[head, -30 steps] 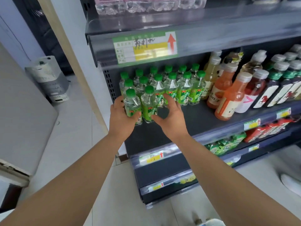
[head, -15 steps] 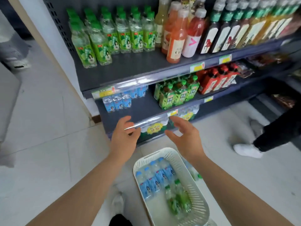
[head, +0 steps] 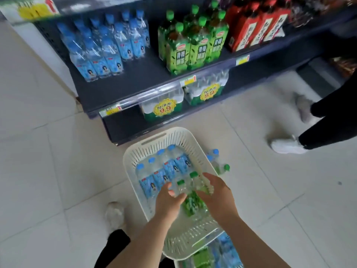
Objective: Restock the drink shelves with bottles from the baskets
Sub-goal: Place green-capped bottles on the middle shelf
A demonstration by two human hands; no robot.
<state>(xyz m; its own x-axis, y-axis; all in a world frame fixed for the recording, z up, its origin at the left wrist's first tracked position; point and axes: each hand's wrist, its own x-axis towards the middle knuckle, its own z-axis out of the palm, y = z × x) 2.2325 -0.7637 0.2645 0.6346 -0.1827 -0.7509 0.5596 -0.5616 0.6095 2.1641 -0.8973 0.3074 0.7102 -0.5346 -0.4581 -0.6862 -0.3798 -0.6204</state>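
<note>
Both hands are down in the white slotted basket [head: 135, 154]. The left hand [head: 169, 200] and right hand [head: 219, 196] converge from either side on the green-capped bottles [head: 192, 204] lying between their fingers, caps pointing away from me. The fingers look partly curled around that pair, but with the blur I cannot tell whether they grip or only touch. Just beyond the left fingertips lie the blue-labelled water bottles [head: 170, 169], untouched. I judge the two-sided approach is meant to lift both green bottles together for the shelf [head: 139, 80] farther beyond the fingertips.
</note>
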